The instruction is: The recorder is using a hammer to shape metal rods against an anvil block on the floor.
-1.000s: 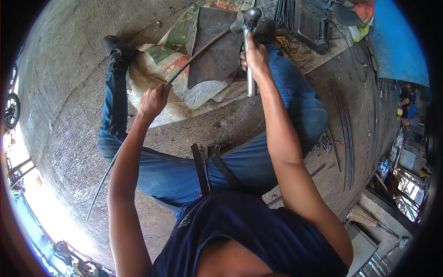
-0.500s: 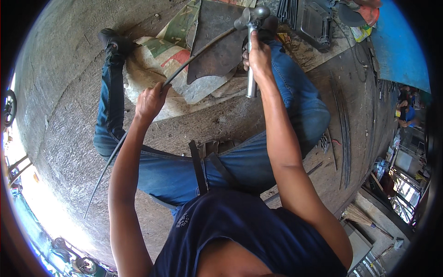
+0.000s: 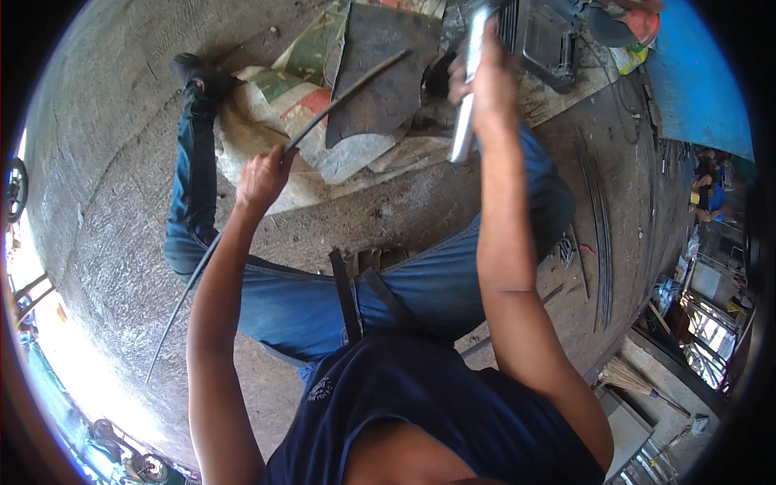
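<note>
My left hand is closed round a long thin metal rod. The rod's far end lies over a dark metal sheet, and its tail runs back past my left forearm toward the floor. In my right hand, raised on the right and smeared by motion, is a hammer held by its shiny metal handle. The hammer's head is out of sight at the top edge. Under the dark sheet lies a crumpled, patterned cloth or sacking.
My bent legs frame the work spot on the rough floor. A dark grey case stands at the upper right beside several dark rods. More long rods lie right of my knee. A straw broom lies at lower right.
My right hand has lifted the hammer up and to the right, away from the rod's far end. The left hand and the rod have hardly moved.
</note>
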